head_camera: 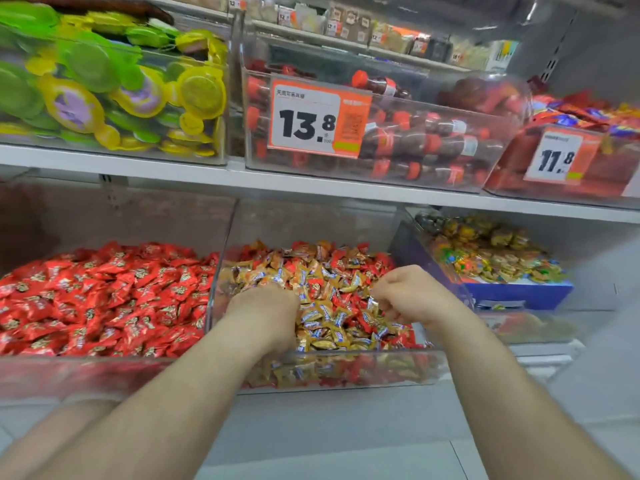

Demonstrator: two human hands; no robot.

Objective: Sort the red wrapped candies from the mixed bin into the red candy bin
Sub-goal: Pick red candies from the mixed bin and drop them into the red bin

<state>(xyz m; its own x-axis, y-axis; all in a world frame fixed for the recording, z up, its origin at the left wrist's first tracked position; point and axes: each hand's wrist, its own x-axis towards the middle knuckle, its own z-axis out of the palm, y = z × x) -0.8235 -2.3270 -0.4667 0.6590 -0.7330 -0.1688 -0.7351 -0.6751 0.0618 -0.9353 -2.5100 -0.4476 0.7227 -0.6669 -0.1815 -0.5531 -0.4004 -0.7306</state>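
Both your hands are down in the mixed bin (221, 265) right now: your left hand (265, 315) is knuckles-up with its fingers buried in the pile, so whether it has a candy or nothing at all is impossible to tell from here, and your right hand (408, 294) is curled, fingertips drawn together just above the wrappers as if pinching, though what, if anything, sits between them is hidden too. Around and between your hands lie the gold wrapped candies (322, 317), and scattered through them are the red wrapped candies (363, 322) you're after, with more red showing toward the back of the heap. These look light and crinkly, with slick foil that will slide off a loose grip, so my call is to pinch each one by the twisted, crimped end or across its plump middle, not scoop flat. Nothing fragile here; a firm squeeze should do no harm. Just beside it on your left, sharing a clear wall, is the red candy bin (104, 372), heaped with red pieces, a short sideways carry. To your right sits a bin of assorted sweets (491, 254). Up on the shelf (207, 174) above, a price tag (317, 121) reads 13.8 on a bin of small cola bottles (433, 143), with green and yellow packs (104, 84) off to the left.
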